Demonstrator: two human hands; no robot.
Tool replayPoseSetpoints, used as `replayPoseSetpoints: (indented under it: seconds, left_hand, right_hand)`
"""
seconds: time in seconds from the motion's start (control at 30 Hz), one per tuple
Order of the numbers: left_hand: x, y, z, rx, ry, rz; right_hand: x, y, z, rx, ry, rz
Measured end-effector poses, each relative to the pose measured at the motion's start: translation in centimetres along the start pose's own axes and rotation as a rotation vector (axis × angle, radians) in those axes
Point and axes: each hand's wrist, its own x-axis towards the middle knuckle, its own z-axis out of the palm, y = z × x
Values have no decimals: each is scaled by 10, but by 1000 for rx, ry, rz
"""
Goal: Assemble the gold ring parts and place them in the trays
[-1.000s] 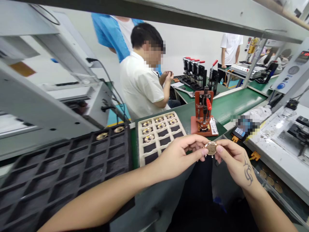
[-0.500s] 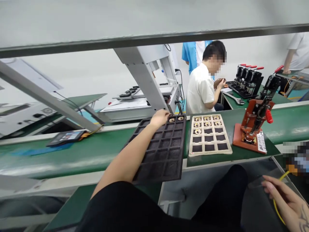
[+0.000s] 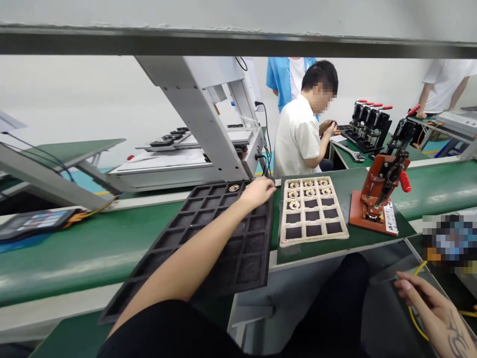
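While the black tray [image 3: 196, 219] lies left of the cream tray [image 3: 313, 230], the left hand [image 3: 258, 192] over the former's far right corner and the right hand [image 3: 428, 304] near right, grips indeterminable, gold parts [image 3: 294, 204] fill seven of the latter's fifteen compartments, eight unfilled, with at least one more in the former.

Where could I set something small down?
The green belt between the dark device and the black tray looks bare, as do the two nearest rows of the cream tray. The left hand crowds the black tray's far right corner.
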Motion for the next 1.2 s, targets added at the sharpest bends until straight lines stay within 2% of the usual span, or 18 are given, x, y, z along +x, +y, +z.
replayPoseSetpoints:
  seconds: [0.1,0.17,0.27,0.37,0.43,0.53,0.6,0.7,0.9,1.03,1.1,1.2]
  left_hand:
    - [0,36,29,-1,-125,31]
    - [-4,52,38,-5,-174,29]
    - [-16,73,30,-22,-145,69]
    - [-32,111,13,-75,-67,225]
    - [-45,151,8,-180,-39,474]
    - [-66,225,11,-390,7,1025]
    - [-79,272,17,-471,97,1336]
    - [-91,329,28,-539,234,1580]
    - [-105,402,49,-674,194,1744]
    - [-117,456,64,-729,1,1771]
    - [-121,496,70,-752,-120,1735]
    - [-132,577,78,-755,-278,1675]
  right_hand:
    - [-5,-12,1,4,-11,-46]
    - [-10,-11,-2,9,-13,-66]
    - [-18,-2,-12,-4,-7,-53]
    - [-21,-3,-17,5,4,-64]
    - [-20,-18,-16,50,6,-116]
    - [-15,-53,-12,165,-17,-281]
    - [-10,-74,-15,241,-12,-437]
    - [-9,-89,-31,215,21,-540]
    - [-39,-77,-77,190,250,-510]
    - [-70,-51,-127,116,432,-365]
    - [-91,-35,-160,5,608,-283]
    - [-126,-17,-207,-213,881,-207]
